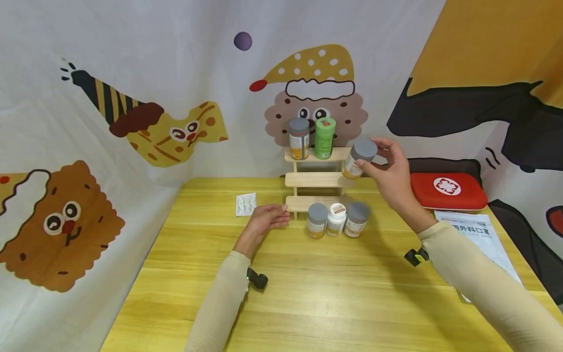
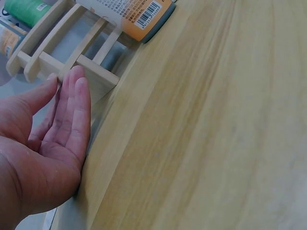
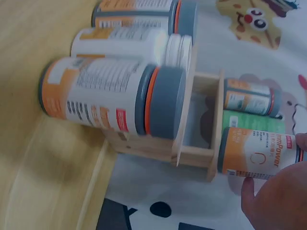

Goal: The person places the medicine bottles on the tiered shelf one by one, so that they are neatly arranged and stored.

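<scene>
My right hand [image 1: 381, 166] grips a grey-lidded bottle with an orange label [image 1: 358, 158] [image 3: 259, 157] tilted in the air, just off the right end of the top step of a small wooden stepped rack [image 1: 313, 180]. Two bottles stand on that top step: a grey-lidded one [image 1: 299, 138] and a green one [image 1: 324, 137]. Three more bottles stand on the table in front of the rack: two grey-lidded ones [image 1: 317, 220] [image 1: 357, 218] and a white one [image 1: 336, 218]. My left hand [image 1: 266, 219] [image 2: 62, 124] rests open on the table, fingertips touching the rack's lowest step.
The yellow wooden table [image 1: 308, 293] is boxed in by cartoon-printed cloth walls. A small white packet [image 1: 245, 204] lies left of the rack. A red first-aid case [image 1: 447, 190] and a white mask package [image 1: 477, 234] lie at the right.
</scene>
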Available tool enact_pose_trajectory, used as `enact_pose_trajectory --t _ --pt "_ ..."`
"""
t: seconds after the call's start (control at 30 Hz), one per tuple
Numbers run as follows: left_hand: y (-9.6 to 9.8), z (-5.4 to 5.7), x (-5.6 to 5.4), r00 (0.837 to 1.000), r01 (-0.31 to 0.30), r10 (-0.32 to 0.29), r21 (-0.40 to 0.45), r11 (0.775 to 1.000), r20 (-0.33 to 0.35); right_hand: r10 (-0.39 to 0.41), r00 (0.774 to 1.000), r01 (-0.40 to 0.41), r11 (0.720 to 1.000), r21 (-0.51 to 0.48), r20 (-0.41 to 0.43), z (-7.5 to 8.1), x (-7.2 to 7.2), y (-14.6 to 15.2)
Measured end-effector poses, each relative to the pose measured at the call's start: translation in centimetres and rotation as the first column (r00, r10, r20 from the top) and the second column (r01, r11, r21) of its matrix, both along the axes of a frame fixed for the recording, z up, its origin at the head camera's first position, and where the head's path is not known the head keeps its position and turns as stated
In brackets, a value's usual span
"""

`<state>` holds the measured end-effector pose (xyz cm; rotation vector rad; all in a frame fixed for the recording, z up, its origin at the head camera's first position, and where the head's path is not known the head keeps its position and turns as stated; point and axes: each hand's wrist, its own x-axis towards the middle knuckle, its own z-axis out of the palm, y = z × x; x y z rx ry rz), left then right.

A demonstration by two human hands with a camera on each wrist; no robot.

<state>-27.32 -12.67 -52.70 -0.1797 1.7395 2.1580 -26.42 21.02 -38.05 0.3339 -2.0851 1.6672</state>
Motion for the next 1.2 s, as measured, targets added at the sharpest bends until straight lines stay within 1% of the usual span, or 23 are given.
enact_pose_trajectory --t 0.13,0.4,0.67,0.8,1.2 --pt "-0.1 0.0 0.0 1.0 -0.003 0.003 -0.001 1.0 -0.002 -0.019 1.0 0.019 1.0 -0.021 0.01 0.0 -1.4 -0.1" --pt "0.2 0.0 -0.1 1.0 -0.007 0.007 0.007 1.0 -0.001 -0.046 0.999 0.047 0.998 -0.035 0.017 0.9 -3.5 -0.7" --pt "0.0 0.1 0.0 1.0 -0.004 0.004 0.0 1.0 -0.002 -0.05 0.999 0.051 0.994 -0.101 0.011 0.9 -5.5 -1.3" --pt "0.0 0.2 0.0 1.0 -0.005 0.005 -0.004 1.0 0.003 -0.064 0.998 0.065 0.993 -0.101 0.008 0.9 -6.0 -1.5" --pt "0.2 0.1 0.0 1.0 -0.016 0.016 -0.003 1.0 0.003 -0.094 0.994 0.098 0.993 -0.061 0.064 1.2 -6.4 -1.8"
